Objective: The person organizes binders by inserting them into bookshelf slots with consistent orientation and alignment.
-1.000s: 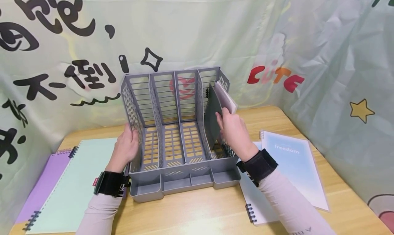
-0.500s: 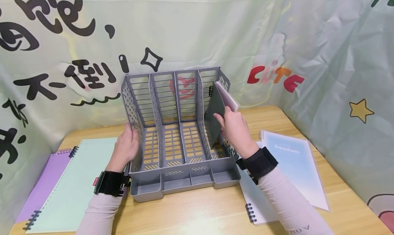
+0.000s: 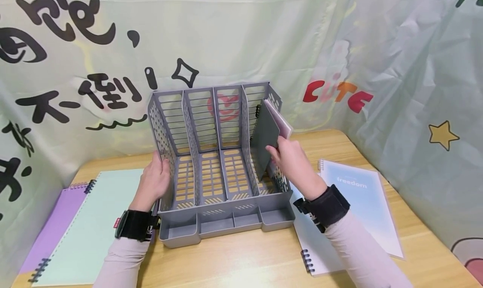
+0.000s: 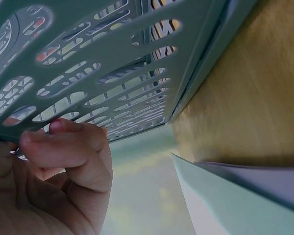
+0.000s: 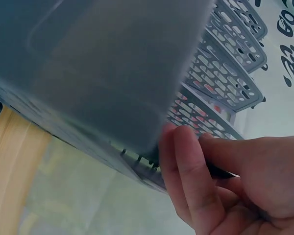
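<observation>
A grey desktop file organizer (image 3: 211, 208) with upright slotted dividers stands mid-table. In its rightmost compartment a dark grey notebook (image 3: 265, 133) with pale pinkish pages and black coil binding stands on edge, leaning to the right. My right hand (image 3: 296, 162) pinches the notebook's near edge, thumb on the dark cover; the right wrist view shows the fingers (image 5: 186, 161) at a corner of the cover. With curled fingers my left hand (image 3: 152, 179) grips the edge of the organizer's left side wall, as the left wrist view (image 4: 68, 161) confirms close up.
Left of the organizer a mint-green spiral notebook (image 3: 90, 229) overlaps a purple one (image 3: 53, 229). Two light blue notebooks overlap at the right, the upper one (image 3: 358, 208) marked "freedom". A printed cloth (image 3: 241, 40) hangs directly behind the wooden table (image 3: 226, 263).
The dark notebook has tilted a little to the right, showing more of its cover. My right hand has shifted slightly right and down along its edge. My left hand stays put.
</observation>
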Action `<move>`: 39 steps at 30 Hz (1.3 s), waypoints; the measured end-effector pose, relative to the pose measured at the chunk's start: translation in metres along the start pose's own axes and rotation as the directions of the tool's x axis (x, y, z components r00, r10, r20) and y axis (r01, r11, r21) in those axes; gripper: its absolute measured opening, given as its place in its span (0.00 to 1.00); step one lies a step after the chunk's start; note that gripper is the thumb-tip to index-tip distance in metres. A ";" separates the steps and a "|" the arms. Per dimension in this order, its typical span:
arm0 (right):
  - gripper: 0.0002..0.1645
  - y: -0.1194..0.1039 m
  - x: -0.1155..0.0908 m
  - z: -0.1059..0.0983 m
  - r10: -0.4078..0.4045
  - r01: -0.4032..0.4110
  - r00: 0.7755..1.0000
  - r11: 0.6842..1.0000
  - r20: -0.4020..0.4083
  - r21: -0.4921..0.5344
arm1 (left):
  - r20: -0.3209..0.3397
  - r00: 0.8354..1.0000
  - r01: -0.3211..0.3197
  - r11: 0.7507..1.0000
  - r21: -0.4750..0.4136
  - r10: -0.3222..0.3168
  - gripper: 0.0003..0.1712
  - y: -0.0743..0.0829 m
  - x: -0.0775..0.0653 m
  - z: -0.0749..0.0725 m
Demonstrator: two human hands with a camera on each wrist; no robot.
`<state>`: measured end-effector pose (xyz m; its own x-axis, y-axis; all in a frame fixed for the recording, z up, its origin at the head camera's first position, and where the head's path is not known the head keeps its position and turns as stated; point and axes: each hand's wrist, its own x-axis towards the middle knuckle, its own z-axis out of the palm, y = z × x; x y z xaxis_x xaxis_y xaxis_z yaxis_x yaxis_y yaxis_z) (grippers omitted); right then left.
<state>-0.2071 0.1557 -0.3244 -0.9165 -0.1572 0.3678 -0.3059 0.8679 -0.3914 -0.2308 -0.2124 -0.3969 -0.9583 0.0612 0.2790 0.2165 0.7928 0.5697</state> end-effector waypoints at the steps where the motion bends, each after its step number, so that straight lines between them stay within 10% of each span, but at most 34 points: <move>1: 0.15 0.000 0.000 -0.001 0.005 -0.005 1.000 1.000 0.013 0.003 | 0.001 1.000 0.002 1.000 -0.001 -0.002 0.23 0.000 0.000 0.000; 39: 0.25 0.022 0.000 -0.015 -0.061 0.049 0.996 0.985 -0.070 -0.163 | -0.004 1.000 0.007 1.000 0.001 -0.007 0.25 -0.002 0.000 0.001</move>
<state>-0.2102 0.1820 -0.3204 -0.8757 -0.1767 0.4493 -0.3047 0.9241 -0.2305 -0.2316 -0.2130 -0.3988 -0.9589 0.0535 0.2785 0.2100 0.7939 0.5707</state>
